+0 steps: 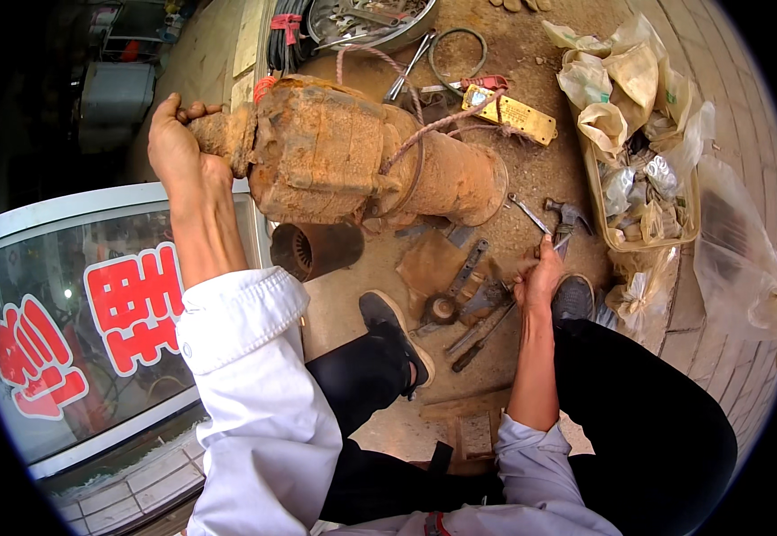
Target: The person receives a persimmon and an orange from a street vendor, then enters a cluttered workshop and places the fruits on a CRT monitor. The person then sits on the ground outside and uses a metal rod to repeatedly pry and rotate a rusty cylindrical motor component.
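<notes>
A heavily rusted, pump-like machine [335, 152] lies across the upper middle, with a thin brownish rope [418, 134] looped around it. My left hand [183, 147] is wrapped round the narrow stub at its left end. Low on the right, my right hand [540, 272] is closed, with a silver wrench [528, 214] sticking out from its fingertips; the fingers partly hide the grip. Just beyond that hand is a claw hammer [567, 214]. Below the machine stands a hollow dark cylinder [321, 250], slotted inside.
Rusty parts and tools [446, 308] lie between my shoes. A yellow slab-like object [513, 114] sits behind the machine. At right is a basket [692, 223] of plastic bags; at the back, a metal basin [375, 36] of tools. A glass-fronted panel [76, 313] borders the left.
</notes>
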Tool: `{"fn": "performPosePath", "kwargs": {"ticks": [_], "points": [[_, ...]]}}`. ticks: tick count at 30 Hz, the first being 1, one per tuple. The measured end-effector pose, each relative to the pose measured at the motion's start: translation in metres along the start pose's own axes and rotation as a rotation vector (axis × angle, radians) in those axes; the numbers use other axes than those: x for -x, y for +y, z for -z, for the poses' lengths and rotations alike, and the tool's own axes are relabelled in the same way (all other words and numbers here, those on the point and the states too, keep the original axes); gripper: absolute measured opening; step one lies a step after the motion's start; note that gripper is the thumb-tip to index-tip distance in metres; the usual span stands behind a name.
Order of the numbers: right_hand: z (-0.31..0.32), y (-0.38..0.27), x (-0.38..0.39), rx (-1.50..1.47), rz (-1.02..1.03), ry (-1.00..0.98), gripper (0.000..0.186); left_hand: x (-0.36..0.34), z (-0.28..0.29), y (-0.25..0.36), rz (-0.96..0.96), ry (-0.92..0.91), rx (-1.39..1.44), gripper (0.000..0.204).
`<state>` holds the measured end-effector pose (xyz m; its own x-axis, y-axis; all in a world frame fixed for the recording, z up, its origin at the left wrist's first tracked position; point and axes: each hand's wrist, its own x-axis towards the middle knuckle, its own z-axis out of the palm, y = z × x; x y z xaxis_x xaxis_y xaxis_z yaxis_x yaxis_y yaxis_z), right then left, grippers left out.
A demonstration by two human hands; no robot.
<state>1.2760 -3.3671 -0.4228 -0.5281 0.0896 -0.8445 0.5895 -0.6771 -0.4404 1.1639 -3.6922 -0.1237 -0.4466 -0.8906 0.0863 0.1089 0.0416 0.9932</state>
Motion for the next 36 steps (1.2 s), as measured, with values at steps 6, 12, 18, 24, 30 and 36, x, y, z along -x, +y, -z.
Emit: {"fn": "performPosePath", "kwargs": {"ticks": [6, 12, 18, 24, 30, 36], "points": [[-0.010, 0.008, -0.022, 0.137, 0.148, -0.020, 0.035, 0.000, 0.008, 0.001, 0.007, 0.029, -0.007, 0.017], [-0.018, 0.013, -0.022, 0.226, 0.182, -0.072, 0.033, -0.009, 0.020, -0.002, 0.021, 0.038, -0.010, 0.019], [-0.028, 0.025, -0.023, 0.192, 0.214, -0.136, 0.033, -0.013, 0.026, -0.002, 0.057, 0.017, 0.013, 0.019], [-0.032, 0.032, -0.024, -0.020, 0.264, -0.093, 0.033, -0.012, 0.024, -0.004, 0.050, 0.033, 0.006, 0.019], [-0.044, 0.038, -0.031, 0.231, 0.606, 0.122, 0.034, -0.010, 0.024, -0.002, 0.048, 0.033, 0.019, 0.017], [-0.048, 0.023, -0.035, 0.570, 0.293, 0.148, 0.038, -0.011, 0.025, -0.004, 0.014, 0.038, 0.002, 0.016]]}}
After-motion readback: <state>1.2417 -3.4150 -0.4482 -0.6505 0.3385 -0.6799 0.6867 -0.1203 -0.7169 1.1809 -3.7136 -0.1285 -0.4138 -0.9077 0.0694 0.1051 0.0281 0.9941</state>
